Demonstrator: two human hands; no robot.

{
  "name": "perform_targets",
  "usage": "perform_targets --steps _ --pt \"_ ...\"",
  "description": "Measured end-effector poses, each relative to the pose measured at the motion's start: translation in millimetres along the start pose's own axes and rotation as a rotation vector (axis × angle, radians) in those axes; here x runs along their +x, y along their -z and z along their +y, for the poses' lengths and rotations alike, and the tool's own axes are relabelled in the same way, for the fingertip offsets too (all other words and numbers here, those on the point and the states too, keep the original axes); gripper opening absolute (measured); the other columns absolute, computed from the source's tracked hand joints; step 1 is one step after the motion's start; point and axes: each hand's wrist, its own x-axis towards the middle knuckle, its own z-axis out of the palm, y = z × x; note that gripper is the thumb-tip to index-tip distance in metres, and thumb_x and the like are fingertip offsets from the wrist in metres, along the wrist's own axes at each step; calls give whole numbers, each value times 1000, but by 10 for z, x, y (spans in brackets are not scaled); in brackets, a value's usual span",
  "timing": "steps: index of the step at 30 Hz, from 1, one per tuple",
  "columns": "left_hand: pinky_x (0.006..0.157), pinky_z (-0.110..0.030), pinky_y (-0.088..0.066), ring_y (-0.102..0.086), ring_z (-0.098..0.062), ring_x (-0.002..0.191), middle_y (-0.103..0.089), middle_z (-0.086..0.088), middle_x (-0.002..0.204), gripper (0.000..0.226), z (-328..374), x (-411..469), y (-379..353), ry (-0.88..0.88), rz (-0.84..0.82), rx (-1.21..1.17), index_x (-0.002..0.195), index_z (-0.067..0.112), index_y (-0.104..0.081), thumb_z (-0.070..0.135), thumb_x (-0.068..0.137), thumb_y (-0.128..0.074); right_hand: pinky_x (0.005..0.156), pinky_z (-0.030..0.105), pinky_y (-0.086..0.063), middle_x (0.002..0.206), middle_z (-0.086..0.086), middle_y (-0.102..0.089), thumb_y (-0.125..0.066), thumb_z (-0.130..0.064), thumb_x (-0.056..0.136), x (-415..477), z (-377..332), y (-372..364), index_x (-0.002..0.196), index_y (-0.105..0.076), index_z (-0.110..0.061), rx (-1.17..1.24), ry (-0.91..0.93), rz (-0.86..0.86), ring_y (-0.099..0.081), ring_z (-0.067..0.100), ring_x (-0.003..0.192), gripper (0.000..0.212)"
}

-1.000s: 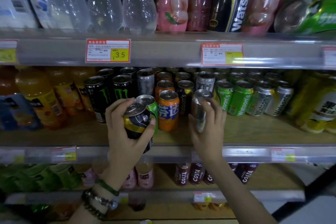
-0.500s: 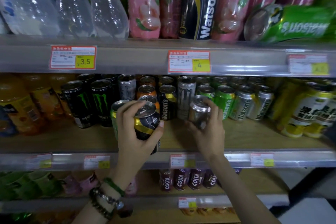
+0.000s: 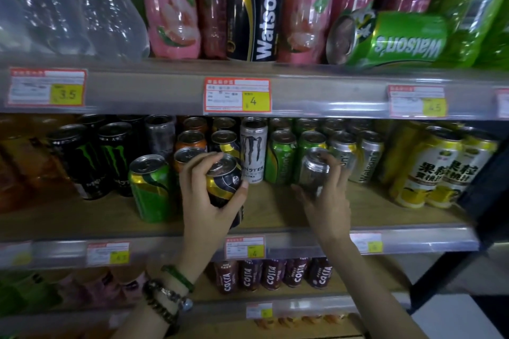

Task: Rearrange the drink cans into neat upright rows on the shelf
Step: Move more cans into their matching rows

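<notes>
Cans on the middle shelf (image 3: 82,217), as my feed shows them. Left hand (image 3: 203,201) grips a black can (image 3: 224,183) with a gold band: fingers (image 3: 201,162) curled over its top rim, thumb pressed on its right side. The can sits close to upright at the shelf's front edge; I cannot tell whether its base touches the board. Right hand (image 3: 327,201) holds a silver can (image 3: 314,170), fingers (image 3: 336,168) wrapped round the far side, thumb low on the near side. This can is blurred and I cannot judge its tilt; it is just in front of the green Watson's cans (image 3: 281,157), which stand in rows. Just left of the black can a green can (image 3: 151,187) stands upright, alone near the front. Behind the left hand, orange cans (image 3: 190,140) stand in a file, and beside them is a tall white Monster can (image 3: 253,151), upright. Two black Monster cans (image 3: 82,159) stand farther left. Yellow cans (image 3: 429,168) are at the right end. On the upper shelf a fallen can (image 3: 399,38) lies on its side, top facing left, among bottles. Beaded bracelets (image 3: 168,297) are on the left wrist.
</notes>
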Motion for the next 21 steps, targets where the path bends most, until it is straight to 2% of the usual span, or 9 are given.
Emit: perform_targets --steps 2,3,4,6,7,9,14,19,21 --pt "108 -21 -36 -45 -12 127 -45 -8 129 54 -4 -3 18 -2 18 15 129 20 -49 35 82 -70 111 62 -29 160 12 -27 -75 -44 82 -48 -54 7 152 -26 -23 -188 30 103 -29 40 146 88" --pt "107 -19 -35 -44 -10 127 -45 -10 129 53 -4 -8 32 -3 25 24 129 18 -49 35 83 -70 114 60 -23 162 15 -24 -73 -42 84 -71 -108 27 154 -24 -19 -204 90 150 -23 38 148 89" --pt "107 -18 -34 -44 -9 126 -45 -11 128 53 -3 -13 45 -3 30 32 128 16 -50 34 83 -70 113 57 -25 163 14 -22 -74 -34 85 -87 -193 49 155 -24 -17 -173 177 154 -24 37 148 87" --pt "107 -18 -33 -43 -8 126 -46 -13 128 54 0 -22 66 2 38 47 127 10 -52 33 82 -70 107 48 -38 165 9 -20 -75 -16 82 -88 -406 43 156 -23 -17 -62 348 26 -33 31 142 91" --pt "107 -18 -33 -43 -9 126 -46 -12 127 54 1 -30 75 3 42 54 127 9 -52 33 82 -70 101 43 -45 166 5 -17 -76 -11 81 -69 -506 -8 157 -19 -19 -26 400 -59 -40 28 138 95" --pt "107 -18 -33 -44 -11 126 -46 -10 127 53 7 -50 87 1 52 68 126 10 -52 33 82 -70 96 43 -52 168 1 -10 -77 -12 82 21 -656 -187 159 -11 -21 -22 445 -146 -47 28 134 102" --pt "104 -11 -33 -44 -8 125 -45 -12 129 54 31 -129 132 12 58 69 128 15 -51 34 81 -70 99 52 -50 165 13 -15 -74 -16 85 217 -804 -557 157 -21 -14 82 257 -153 -33 36 146 90" --pt "104 -13 -35 -45 -15 125 -45 -10 129 55 26 -146 166 24 62 87 129 16 -51 38 81 -69 91 44 -53 162 15 -18 -75 -18 84 287 -827 -581 147 -35 -14 5 188 -167 -41 36 139 75" --pt "104 -13 -35 -46 -15 125 -44 -7 129 54 20 -147 172 28 56 82 128 21 -50 38 81 -70 88 45 -55 160 13 -22 -75 -19 84 249 -801 -580 142 -32 -17 11 186 -186 -45 36 135 72"
